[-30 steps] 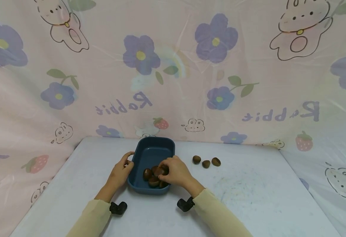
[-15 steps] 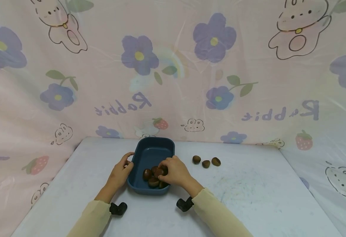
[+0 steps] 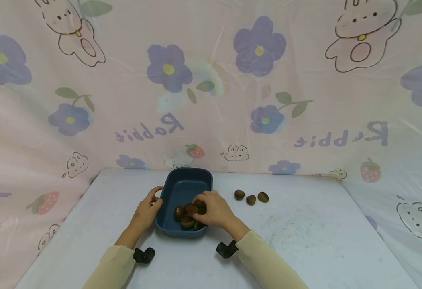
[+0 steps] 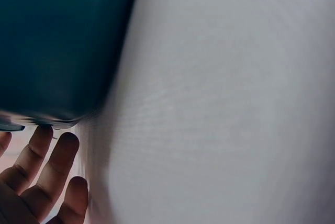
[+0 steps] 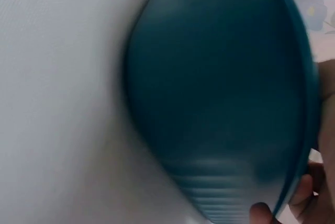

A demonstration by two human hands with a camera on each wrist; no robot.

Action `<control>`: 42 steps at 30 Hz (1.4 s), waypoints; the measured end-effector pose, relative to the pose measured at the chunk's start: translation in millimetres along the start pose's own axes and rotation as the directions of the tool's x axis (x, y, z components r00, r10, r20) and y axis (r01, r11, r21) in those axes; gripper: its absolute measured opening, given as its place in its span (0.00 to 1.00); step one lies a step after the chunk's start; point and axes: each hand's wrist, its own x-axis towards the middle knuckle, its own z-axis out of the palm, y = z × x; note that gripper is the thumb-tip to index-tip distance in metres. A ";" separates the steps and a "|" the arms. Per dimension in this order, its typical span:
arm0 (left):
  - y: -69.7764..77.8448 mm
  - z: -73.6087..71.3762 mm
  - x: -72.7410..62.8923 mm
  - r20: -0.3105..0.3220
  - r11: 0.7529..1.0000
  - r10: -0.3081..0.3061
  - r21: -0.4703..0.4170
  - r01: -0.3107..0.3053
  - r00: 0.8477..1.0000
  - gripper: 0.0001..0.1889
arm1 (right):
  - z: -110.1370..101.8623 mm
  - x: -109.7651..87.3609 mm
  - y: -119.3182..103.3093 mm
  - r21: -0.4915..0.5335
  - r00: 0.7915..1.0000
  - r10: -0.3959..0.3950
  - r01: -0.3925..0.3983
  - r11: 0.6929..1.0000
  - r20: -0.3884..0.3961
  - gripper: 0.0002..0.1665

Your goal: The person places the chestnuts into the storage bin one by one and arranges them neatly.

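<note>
A dark blue rectangular box (image 3: pixel 187 234) stands on the white table, with several brown chestnuts (image 3: pixel 179 213) heaped at its near end. My left hand (image 3: pixel 146 210) rests against the box's left side; in the left wrist view its fingers (image 4: pixel 56 169) are nearly straight by the outer wall. Over the right rim reaches my right hand (image 3: pixel 214 208), thumb and forefinger on a chestnut (image 3: pixel 192 209) within the heap. That hand covers part of the heap. The right wrist view shows mostly the box's outer wall (image 5: pixel 220 88), with fingers (image 5: pixel 260 213) at the lower right.
Three loose chestnuts lie on the table to the right of the box: one rounder chestnut (image 3: pixel 239 195), a middle chestnut (image 3: pixel 251 200) and a right chestnut (image 3: pixel 263 197). Behind the table (image 3: pixel 315 233) hangs a patterned curtain (image 3: pixel 211 120). A black wrist camera (image 3: pixel 143 255) sits below each hand.
Both hands stay almost where they were, and the box has not visibly moved. The chestnut between my right fingers has shifted slightly, with its lighter face less in sight.
</note>
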 end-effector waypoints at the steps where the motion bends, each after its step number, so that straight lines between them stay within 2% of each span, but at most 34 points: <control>1: -0.2 0.1 -0.1 0.000 1.000 0.000 0.000 0.000 1.000 0.24 | -1.3 -0.6 0.4 0.027 1.000 0.001 -0.001 1.000 0.001 0.19; 6: -2.3 0.9 0.6 -0.004 1.000 -0.001 0.002 0.001 1.000 0.24 | -9.7 -3.8 1.4 0.158 1.000 0.001 0.000 0.987 -0.005 0.20; 13: -1.9 1.9 0.5 -0.010 1.000 0.002 0.004 -0.002 1.000 0.24 | -17.7 -8.1 5.7 0.210 0.999 -0.018 0.024 0.977 -0.032 0.20; 21: -0.4 1.4 -0.3 -0.011 1.000 0.003 -0.003 -0.003 1.000 0.24 | -26.7 -12.3 11.2 0.205 0.999 -0.007 0.017 0.979 -0.052 0.19; 42: -1.8 0.9 1.3 -0.003 1.000 -0.003 -0.008 0.003 1.000 0.24 | -47.6 -28.0 32.8 0.154 0.989 0.097 -0.080 0.985 -0.110 0.20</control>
